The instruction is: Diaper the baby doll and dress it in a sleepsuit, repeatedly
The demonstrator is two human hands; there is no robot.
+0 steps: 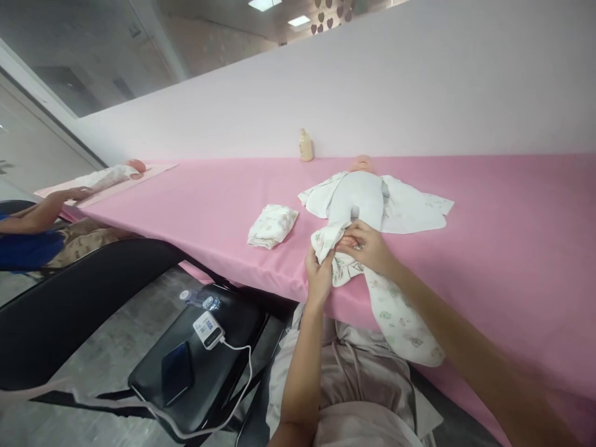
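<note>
A baby doll lies on its back, head toward the wall, with a white baby garment spread under and over its body. My left hand is closed on the garment's patterned leg cuff, at the near end of the doll. Beside it, the fingers of my right hand are closed around the doll's foot, which pokes out at the cuff. The other printed leg of the garment hangs over the table edge toward my lap.
A folded printed cloth lies left of the doll on the pink-covered table. Against the wall stands a yellowish bottle. A chair holds a phone, a white cabled device and a plastic bottle. A co-worker's arm reaches another doll.
</note>
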